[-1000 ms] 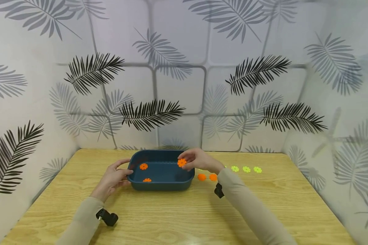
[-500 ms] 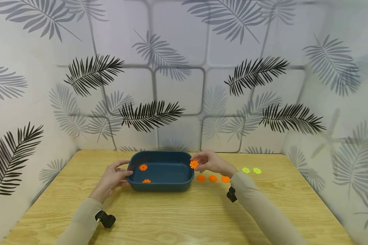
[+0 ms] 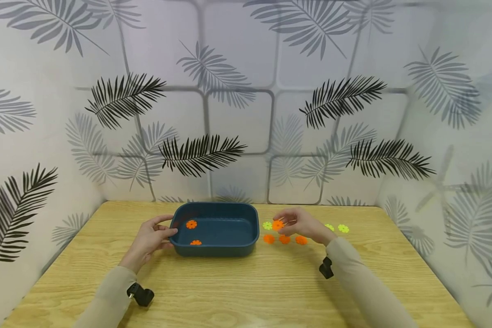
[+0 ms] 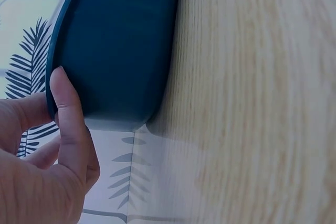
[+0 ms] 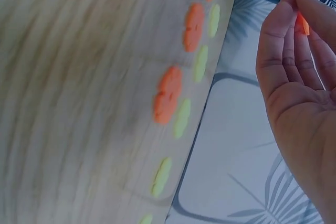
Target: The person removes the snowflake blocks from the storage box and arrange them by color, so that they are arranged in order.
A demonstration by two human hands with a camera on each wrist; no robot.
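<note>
A dark blue rectangular bin [image 3: 217, 251] sits on the table, with two orange flower-shaped discs [image 3: 191, 224] inside it. My left hand [image 3: 149, 239] grips the rim at its left end; the left wrist view has the fingers [image 4: 68, 108] against the outer wall [image 4: 121, 51]. To the right of the bin, my right hand [image 3: 307, 225] pinches another orange flower-shaped disc [image 3: 277, 225] between thumb and fingertips, above the table. Only a sliver of that disc [image 5: 303, 24] shows in the right wrist view. Three orange discs [image 3: 284, 239] lie just below this hand.
Behind the orange row runs a line of yellow-green flower discs [image 3: 343, 228], partly covered by the right hand in the head view. A patterned wall [image 3: 238, 114] stands along the table's back edge. The wooden tabletop [image 3: 229, 291] stretches in front.
My right hand has moved right, from over the bin to over the rows of discs, carrying the orange disc with it. The left hand stays on the bin's rim.
</note>
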